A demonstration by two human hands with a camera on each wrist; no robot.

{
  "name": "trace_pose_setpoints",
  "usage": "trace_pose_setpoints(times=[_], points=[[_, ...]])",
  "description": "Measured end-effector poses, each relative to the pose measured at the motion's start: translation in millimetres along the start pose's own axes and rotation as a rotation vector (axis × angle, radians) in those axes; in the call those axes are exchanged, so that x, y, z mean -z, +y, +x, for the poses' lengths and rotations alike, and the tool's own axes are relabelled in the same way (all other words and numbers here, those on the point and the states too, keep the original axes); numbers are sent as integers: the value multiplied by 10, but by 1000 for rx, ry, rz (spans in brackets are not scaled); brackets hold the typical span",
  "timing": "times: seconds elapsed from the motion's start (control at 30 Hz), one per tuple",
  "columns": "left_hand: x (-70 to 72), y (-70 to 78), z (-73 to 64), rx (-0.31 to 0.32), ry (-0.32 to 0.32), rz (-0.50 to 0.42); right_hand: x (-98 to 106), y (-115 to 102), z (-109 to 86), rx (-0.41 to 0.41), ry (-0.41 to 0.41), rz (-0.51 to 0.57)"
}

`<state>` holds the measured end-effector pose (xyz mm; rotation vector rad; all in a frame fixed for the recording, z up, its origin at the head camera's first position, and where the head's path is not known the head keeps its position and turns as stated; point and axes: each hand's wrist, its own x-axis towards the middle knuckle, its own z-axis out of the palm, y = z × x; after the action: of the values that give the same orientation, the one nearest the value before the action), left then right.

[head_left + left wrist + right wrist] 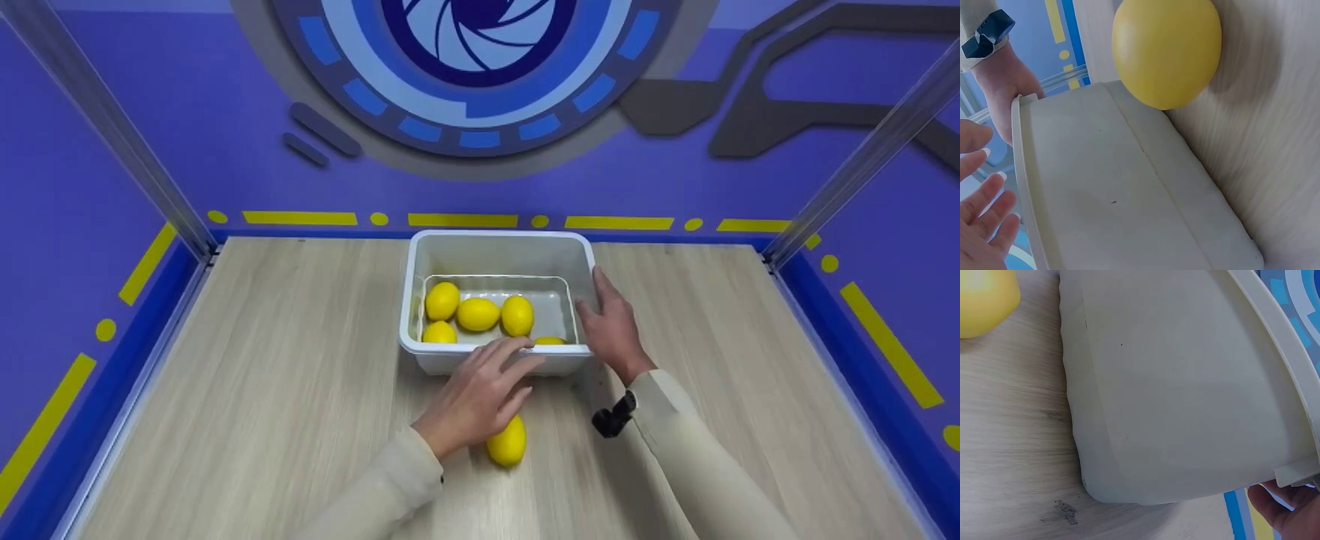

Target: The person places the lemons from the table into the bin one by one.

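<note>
Several yellow lemons lie in a white plastic bin in the head view. My right hand grips the bin's right rim, its thumb on the inner side; the right wrist view shows part of that hand at the rim. My left hand hovers by the bin's front rim, fingers loosely spread and holding nothing; the left wrist view shows those fingers apart from the bin wall. Outside the bin, one lemon rests on the table, partly hidden beneath the left hand.
The wood-grain table runs around the bin. Behind it stands a blue printed wall panel, with side panels and metal corner posts. A small black device is worn at the right wrist.
</note>
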<state>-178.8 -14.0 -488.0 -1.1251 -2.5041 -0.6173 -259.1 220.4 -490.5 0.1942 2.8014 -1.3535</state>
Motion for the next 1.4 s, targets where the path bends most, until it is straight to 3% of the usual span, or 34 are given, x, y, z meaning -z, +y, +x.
trace_pose_setpoints(times=[0.2, 0.67, 1.0, 1.4], points=[[-10, 23, -40, -38, 15, -12, 1, 4, 12, -2, 0, -1], [-29, 1, -153, -59, -69, -39, -2, -6, 13, -11, -6, -15], [-85, -11, -236, -43, -165, -56, 1, -6, 24, -19, -15, -9], [-108, -37, -288, 36, -338, -113, 21, -17, 19, -17, -22, -35]])
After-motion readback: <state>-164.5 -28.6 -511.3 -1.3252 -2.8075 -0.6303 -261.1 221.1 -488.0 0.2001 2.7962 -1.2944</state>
